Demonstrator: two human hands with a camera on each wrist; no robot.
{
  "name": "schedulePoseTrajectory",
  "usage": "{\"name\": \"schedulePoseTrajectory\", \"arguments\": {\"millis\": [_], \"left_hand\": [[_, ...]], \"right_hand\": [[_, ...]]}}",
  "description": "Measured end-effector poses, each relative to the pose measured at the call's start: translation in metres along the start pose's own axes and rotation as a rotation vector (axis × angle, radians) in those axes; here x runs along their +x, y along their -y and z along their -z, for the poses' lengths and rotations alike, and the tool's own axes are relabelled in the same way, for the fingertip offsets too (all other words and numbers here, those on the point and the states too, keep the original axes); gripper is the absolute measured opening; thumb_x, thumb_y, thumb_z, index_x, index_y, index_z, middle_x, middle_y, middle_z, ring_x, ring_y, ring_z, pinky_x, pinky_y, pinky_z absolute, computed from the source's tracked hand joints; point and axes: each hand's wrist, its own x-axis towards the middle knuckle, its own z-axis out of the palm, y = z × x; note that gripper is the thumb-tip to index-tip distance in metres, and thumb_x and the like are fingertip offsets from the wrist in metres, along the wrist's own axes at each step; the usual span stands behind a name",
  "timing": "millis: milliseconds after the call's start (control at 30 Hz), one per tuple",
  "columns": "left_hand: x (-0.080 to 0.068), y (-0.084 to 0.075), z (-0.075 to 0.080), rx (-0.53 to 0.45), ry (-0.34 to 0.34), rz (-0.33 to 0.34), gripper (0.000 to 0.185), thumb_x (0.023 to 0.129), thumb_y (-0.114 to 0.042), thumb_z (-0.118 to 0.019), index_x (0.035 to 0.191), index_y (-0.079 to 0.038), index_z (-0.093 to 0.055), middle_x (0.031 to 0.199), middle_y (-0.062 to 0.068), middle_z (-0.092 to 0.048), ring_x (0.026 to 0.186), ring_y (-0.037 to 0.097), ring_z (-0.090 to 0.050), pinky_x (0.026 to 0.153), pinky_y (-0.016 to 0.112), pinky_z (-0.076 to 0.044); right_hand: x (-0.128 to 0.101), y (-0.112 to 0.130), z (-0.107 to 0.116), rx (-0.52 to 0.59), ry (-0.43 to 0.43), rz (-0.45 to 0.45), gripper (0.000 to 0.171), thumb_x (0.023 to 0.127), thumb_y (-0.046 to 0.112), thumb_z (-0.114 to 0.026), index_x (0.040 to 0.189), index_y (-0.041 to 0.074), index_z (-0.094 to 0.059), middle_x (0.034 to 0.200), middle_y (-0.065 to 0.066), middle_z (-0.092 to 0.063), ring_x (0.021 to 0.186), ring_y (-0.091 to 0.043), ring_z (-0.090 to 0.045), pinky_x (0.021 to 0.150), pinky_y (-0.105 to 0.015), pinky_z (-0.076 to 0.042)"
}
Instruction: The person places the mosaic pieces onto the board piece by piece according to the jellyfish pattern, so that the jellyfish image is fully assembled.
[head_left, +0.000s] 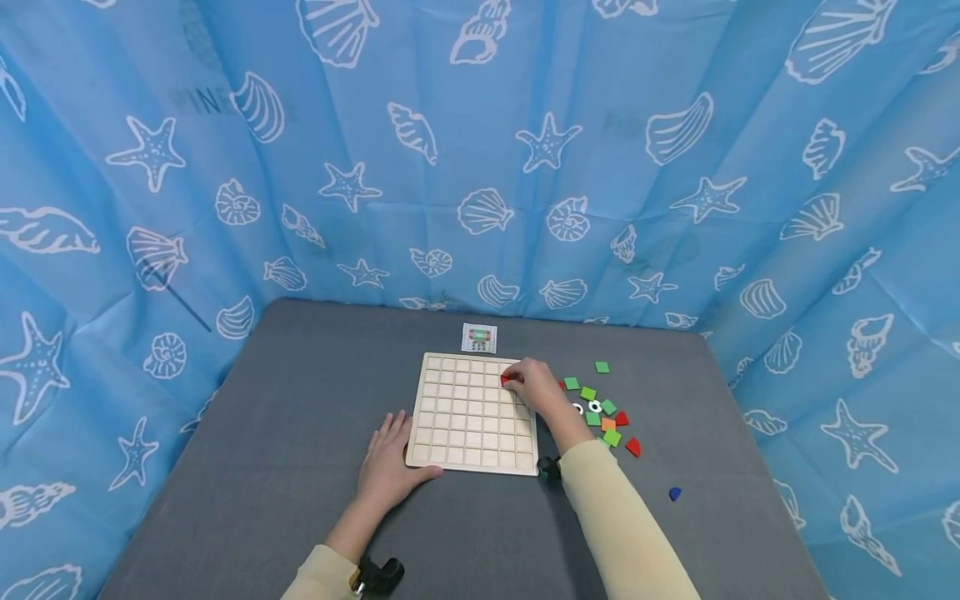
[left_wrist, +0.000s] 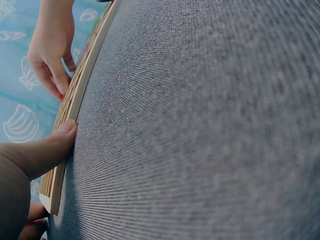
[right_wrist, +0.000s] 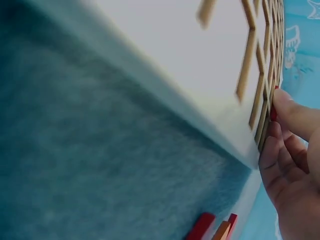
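We are seeing a blue seashell-printed curtain [head_left: 480,125], cropped by the frame, hanging behind a gray counter [head_left: 300,400] whose near edge is running out of view. A gridded wooden board [head_left: 467,417] is lying on the counter, the right forearm [head_left: 572,427] partly hiding its right edge. The left hand [head_left: 388,471] is resting at the board's near left corner, fingers spread, thumb touching the near edge. The right hand [head_left: 536,387] is pinching over the board's far right part. A card [head_left: 478,337] is lying just beyond the board, its print too small for us to read. Loose pieces [head_left: 588,392], green, red, orange and white, are lying to the right, some hidden behind the forearm; a blue piece [head_left: 675,493] is lying apart. Between the right fingers, held narrow, a red piece [head_left: 505,381] is showing only partly; we are not making out its shape.
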Motion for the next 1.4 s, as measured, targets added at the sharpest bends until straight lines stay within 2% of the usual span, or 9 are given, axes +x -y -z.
{"name": "schedulePoseTrajectory", "arguments": {"millis": [200,367,833,1000,1233,1400], "left_hand": [[0.002,-0.001,0.001,-0.01,0.005,0.007,0.117,0.068,-0.065,-0.083,0.156,-0.004,-0.036,0.164,0.019,-0.03,0.154,0.038,-0.021,0.124,0.058,-0.021],[0.003,-0.001,0.001,-0.019,-0.016,-0.01,0.118,0.066,-0.065,-0.083,0.155,-0.003,-0.038,0.162,0.021,-0.032,0.153,0.04,-0.023,0.123,0.059,-0.022],[-0.002,0.0,0.0,-0.022,-0.034,-0.007,0.117,0.067,-0.064,-0.084,0.154,-0.002,-0.039,0.162,0.021,-0.033,0.153,0.042,-0.023,0.122,0.06,-0.023],[-0.001,0.0,0.002,-0.013,-0.013,0.009,0.117,0.069,-0.066,-0.082,0.156,-0.003,-0.037,0.163,0.02,-0.031,0.154,0.04,-0.02,0.123,0.059,-0.022],[-0.003,0.0,0.002,-0.01,-0.031,-0.01,0.115,0.068,-0.065,-0.082,0.154,-0.002,-0.039,0.162,0.021,-0.033,0.153,0.041,-0.023,0.122,0.061,-0.023],[-0.002,-0.001,0.0,-0.001,-0.04,-0.017,0.116,0.068,-0.064,-0.083,0.154,-0.001,-0.04,0.161,0.021,-0.034,0.152,0.042,-0.024,0.122,0.061,-0.024]], "right_hand": [[0.002,0.001,0.002,0.032,0.012,-0.041,0.018,0.092,0.019,-0.075,0.108,0.01,-0.077,0.101,-0.006,-0.067,0.094,-0.022,-0.064,0.081,-0.039,-0.057],[0.0,0.002,0.005,0.047,-0.003,-0.031,0.02,0.091,0.018,-0.077,0.109,0.009,-0.076,0.101,-0.006,-0.068,0.093,-0.021,-0.065,0.08,-0.04,-0.057],[-0.025,0.008,0.025,0.059,-0.076,0.013,0.024,0.093,0.016,-0.074,0.115,0.007,-0.075,0.108,-0.007,-0.07,0.092,-0.021,-0.065,0.078,-0.04,-0.057],[-0.034,0.001,0.033,0.053,-0.105,0.029,0.026,0.093,0.016,-0.074,0.117,0.006,-0.074,0.11,-0.009,-0.071,0.091,-0.022,-0.065,0.076,-0.041,-0.057],[-0.045,-0.01,0.044,0.073,-0.15,0.006,0.03,0.092,0.014,-0.075,0.12,0.004,-0.073,0.112,-0.012,-0.07,0.093,-0.025,-0.065,0.079,-0.042,-0.059],[-0.051,-0.024,0.049,0.068,-0.168,0.0,0.03,0.092,0.013,-0.075,0.12,0.005,-0.073,0.111,-0.011,-0.07,0.09,-0.024,-0.063,0.072,-0.038,-0.057]]}}
